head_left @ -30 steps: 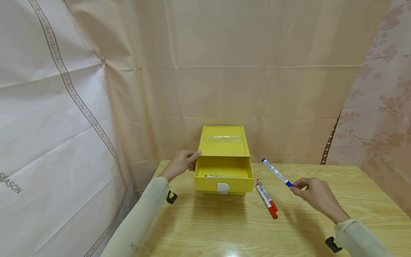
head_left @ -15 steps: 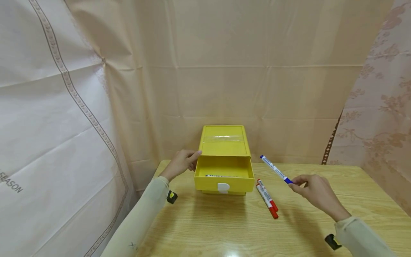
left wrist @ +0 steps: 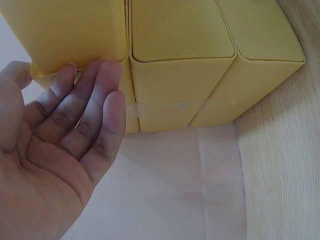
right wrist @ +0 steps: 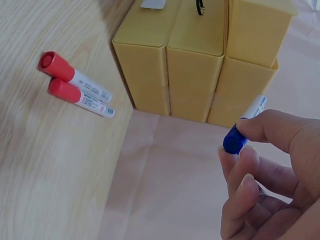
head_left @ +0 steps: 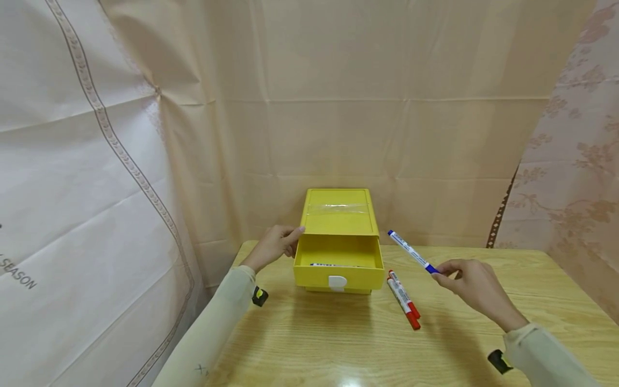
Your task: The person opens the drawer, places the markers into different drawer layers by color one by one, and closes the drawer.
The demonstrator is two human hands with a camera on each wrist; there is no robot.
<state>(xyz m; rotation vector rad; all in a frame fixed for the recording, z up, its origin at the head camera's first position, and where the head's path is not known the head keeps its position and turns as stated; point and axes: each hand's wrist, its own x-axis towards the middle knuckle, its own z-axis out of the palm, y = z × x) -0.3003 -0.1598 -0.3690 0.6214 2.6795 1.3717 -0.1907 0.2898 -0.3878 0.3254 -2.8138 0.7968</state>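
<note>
A yellow drawer box [head_left: 338, 221] stands on the table, its top drawer [head_left: 314, 277] pulled out with a white-and-blue marker [head_left: 333, 265] lying inside. At the box's upper left front corner my left hand [head_left: 272, 248] rests its thumb on the edge, while its slightly bent fingers [left wrist: 111, 115] lie along the side wall. My right hand [head_left: 476, 285] pinches a blue-capped whiteboard marker [head_left: 411, 251] by the cap, between thumb and fingertips, in the air to the right of the drawer. Two red-capped markers [head_left: 404, 303] lie side by side on the table below it.
The wooden table [head_left: 300, 344] backs onto beige cloth [head_left: 338, 107], with white cloth [head_left: 96, 215] hanging on the left. Clear tape [head_left: 336, 208] crosses the box top. The right wrist view shows lower drawers [right wrist: 142, 55] under the pulled-out one.
My right hand has moved slightly left and up with the blue marker, bringing its far end nearer the drawer. My left hand stays at the box corner.
</note>
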